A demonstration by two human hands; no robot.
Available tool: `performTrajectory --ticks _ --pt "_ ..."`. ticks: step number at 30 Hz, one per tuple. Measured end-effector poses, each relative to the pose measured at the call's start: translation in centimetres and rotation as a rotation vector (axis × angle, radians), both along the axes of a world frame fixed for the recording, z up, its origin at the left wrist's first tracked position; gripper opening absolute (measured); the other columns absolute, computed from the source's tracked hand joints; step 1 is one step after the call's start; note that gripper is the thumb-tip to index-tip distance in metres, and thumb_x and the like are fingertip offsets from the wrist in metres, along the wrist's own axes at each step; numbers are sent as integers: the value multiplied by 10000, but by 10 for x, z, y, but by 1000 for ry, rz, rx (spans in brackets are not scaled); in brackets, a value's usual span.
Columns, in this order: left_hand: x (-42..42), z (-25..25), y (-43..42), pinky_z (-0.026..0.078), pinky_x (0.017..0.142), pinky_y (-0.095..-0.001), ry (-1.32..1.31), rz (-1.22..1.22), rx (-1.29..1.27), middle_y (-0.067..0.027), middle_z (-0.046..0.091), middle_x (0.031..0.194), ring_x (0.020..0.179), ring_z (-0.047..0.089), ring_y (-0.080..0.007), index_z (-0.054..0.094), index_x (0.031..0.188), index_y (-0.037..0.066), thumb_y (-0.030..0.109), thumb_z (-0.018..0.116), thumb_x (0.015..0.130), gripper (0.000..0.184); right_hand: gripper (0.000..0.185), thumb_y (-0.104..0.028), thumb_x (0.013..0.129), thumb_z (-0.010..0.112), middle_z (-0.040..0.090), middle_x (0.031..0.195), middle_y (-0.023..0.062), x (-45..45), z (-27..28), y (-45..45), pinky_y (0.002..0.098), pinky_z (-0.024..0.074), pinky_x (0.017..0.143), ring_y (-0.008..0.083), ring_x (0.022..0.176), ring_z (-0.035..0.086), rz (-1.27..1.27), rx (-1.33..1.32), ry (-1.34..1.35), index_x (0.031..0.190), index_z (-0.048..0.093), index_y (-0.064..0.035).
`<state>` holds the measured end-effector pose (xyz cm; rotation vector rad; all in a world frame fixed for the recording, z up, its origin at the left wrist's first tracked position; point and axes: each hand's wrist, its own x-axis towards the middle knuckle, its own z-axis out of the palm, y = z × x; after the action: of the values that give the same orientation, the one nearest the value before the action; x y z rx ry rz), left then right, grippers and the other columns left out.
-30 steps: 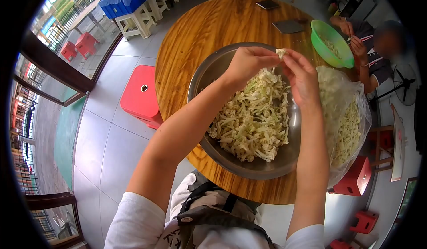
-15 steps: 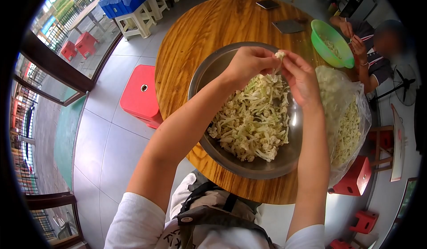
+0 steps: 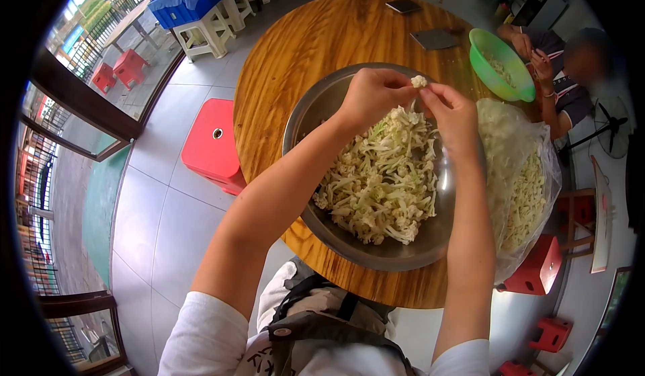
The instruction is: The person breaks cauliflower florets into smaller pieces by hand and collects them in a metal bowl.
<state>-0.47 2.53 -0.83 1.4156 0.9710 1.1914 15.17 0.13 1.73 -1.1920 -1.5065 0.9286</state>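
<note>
Cauliflower floret (image 3: 418, 81), small and creamy-white, pinched in the grip of the left hand (image 3: 371, 97) and right hand (image 3: 455, 117) near one o'clock of the round silver metal bowl (image 3: 321, 110), has shifted slightly toward nine o'clock, leaving it seemingly clearer to work.

upper garment (image 3: 329, 361): white, with short left sleeve (image 3: 203, 336) and short right sleeve (image 3: 465, 359). black character-like marking (image 3: 259, 359): near left of the front. dark band (image 3: 326, 327): across the front, with one pale, round fastener (image 3: 282, 331). trousers (image 3: 271, 294): pale beige, with black strap (image 3: 347, 307). left hand (image 3: 376, 98) and right hand (image 3: 453, 117): bare.
</note>
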Motion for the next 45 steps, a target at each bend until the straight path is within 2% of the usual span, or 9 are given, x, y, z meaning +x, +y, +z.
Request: performTrajectory --ticks 4,7,11,22,29,31,37,43,45 --pt "-2 0 -1 451 587 -206 141 -7 74 -39 621 732 654 552 -66 637 892 -40 103 646 799 171 162 -104 848 599 625 765 21 11 -3 7 199 465 604 71 677 569 107 -71 8 935 638 27" --pt "0 6 -8 446 581 -243 181 35 82 -50 619 670 627 552 -87 646 817 -31 138 638 734 189 155 -99 846 600 629 766 29 17 -5 12 200 466 598 77 676 576 172 -123 20 926 637 28" --pt "1 8 -10 449 582 -244 184 20 81 -57 619 678 630 557 -89 638 810 -30 141 641 731 188 175 -128 855 585 625 778 24 21 -7 15 189 451 634 71 697 570 225 -192 50 950 617 16" --pt "2 14 -15 450 567 -250 198 37 39 -81 613 676 634 566 -92 616 804 -48 148 633 734 209 134 -101 839 577 583 710 9 10 -7 11 191 404 541 58 612 510 178 -168 109 885 609 21" --pt "2 2 -3 432 614 -212 -156 -74 -82 -12 587 746 672 521 -73 617 871 -25 141 650 812 179 147 -102 838 580 588 719 19 11 -3 8 191 406 549 67 620 513 202 -226 369 896 606 31" --pt "2 4 -6 438 629 -213 -254 -98 -127 -13 593 748 679 528 -75 625 870 -19 148 664 806 183 152 -102 836 584 585 718 11 10 0 7 187 401 554 59 625 508 167 -221 333 908 613 28" --pt "5 5 -10 436 621 -204 114 10 32 -13 617 762 694 534 -57 642 884 -16 177 684 794 217 139 -94 821 607 573 708 -18 10 -5 8 182 381 559 37 632 486 63 -68 134 902 647 12" --pt "6 -4 -6 406 572 -193 121 33 107 0 601 726 648 498 -38 648 900 -16 191 667 810 226 123 -99 802 629 565 679 -29 14 -6 10 181 357 535 29 609 465 87 -159 168 858 654 7" --pt "5 -3 -5 405 551 -218 116 27 82 -13 605 682 617 502 -56 657 830 -8 174 663 783 188 122 -104 801 632 563 674 -31 16 -7 11 181 347 523 27 595 454 92 -186 198 850 654 6"
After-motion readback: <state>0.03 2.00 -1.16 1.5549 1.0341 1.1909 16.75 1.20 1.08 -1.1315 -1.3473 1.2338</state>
